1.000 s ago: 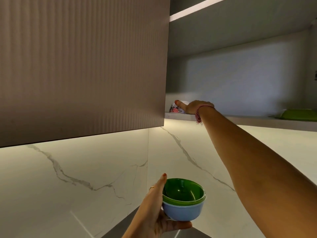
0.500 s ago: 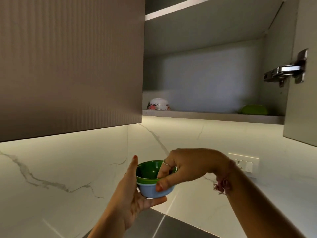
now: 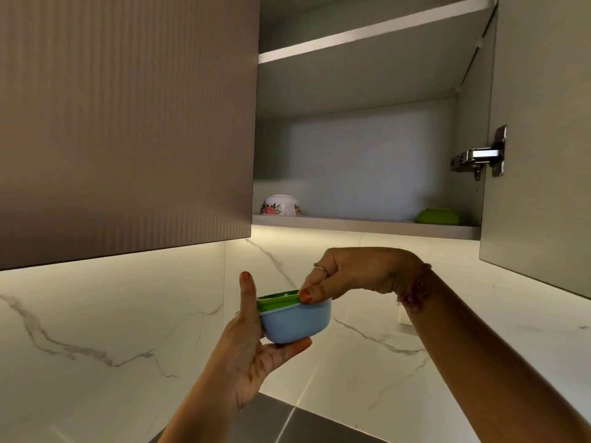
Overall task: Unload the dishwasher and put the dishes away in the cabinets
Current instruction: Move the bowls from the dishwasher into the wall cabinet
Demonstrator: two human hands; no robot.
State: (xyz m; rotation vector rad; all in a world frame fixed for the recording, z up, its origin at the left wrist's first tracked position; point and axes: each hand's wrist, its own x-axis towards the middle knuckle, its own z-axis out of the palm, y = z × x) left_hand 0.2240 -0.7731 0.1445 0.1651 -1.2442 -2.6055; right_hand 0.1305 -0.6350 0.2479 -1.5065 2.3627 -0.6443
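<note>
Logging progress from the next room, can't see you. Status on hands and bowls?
Left hand holds blue bowl from below. Right hand pinches rim of green bowl nested inside. Floral bowl upside down on cabinet shelf; path up unobstructed.

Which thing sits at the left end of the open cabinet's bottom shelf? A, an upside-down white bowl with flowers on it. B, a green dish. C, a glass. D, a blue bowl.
A: the floral white bowl rests upside down at the shelf's left end; the green dish sits at the right end.
</note>
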